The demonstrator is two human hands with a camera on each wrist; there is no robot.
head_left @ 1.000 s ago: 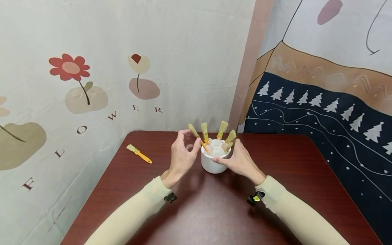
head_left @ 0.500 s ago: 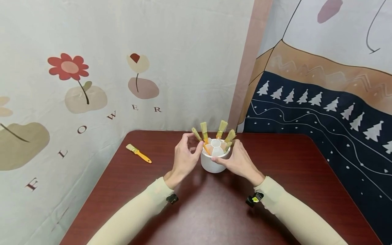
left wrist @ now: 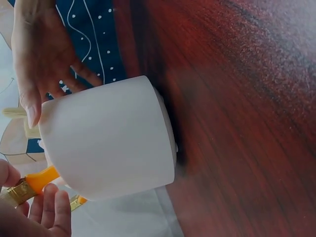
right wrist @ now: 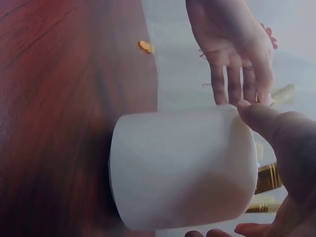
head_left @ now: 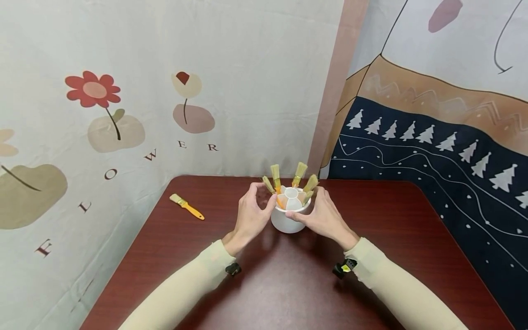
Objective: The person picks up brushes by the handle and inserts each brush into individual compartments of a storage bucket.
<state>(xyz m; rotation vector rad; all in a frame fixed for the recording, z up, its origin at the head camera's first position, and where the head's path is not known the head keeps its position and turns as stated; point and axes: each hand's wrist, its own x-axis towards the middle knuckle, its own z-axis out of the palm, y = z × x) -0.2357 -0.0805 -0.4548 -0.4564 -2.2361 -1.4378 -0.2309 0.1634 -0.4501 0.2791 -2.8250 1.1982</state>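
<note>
A white round holder (head_left: 287, 223) with petal-shaped compartments round a central tube stands near the back of the table. My left hand (head_left: 255, 213) is at its left side and pinches a paintbrush (left wrist: 42, 178) between thumb and fingers near the metal ferrule. The orange handle of that brush points down into a left compartment, bristles up and tilted left. With my right hand (head_left: 328, 219) I grip the holder, thumb on the front rim and fingers round the right side. Several other paintbrushes (head_left: 299, 173) stand bristles-up in the back and right compartments.
One more paintbrush (head_left: 187, 207) with an orange handle lies flat on the dark red table (head_left: 264, 293), left of the holder. Behind the table's back edge hangs a pale cloth (head_left: 264, 91) printed with flowers; a dark blue cloth (head_left: 396, 156) is at the right.
My left hand has moved right and slightly down with the paintbrush, which sits lower in the holder and closer to its neighbours. My right hand stays on the holder.
</note>
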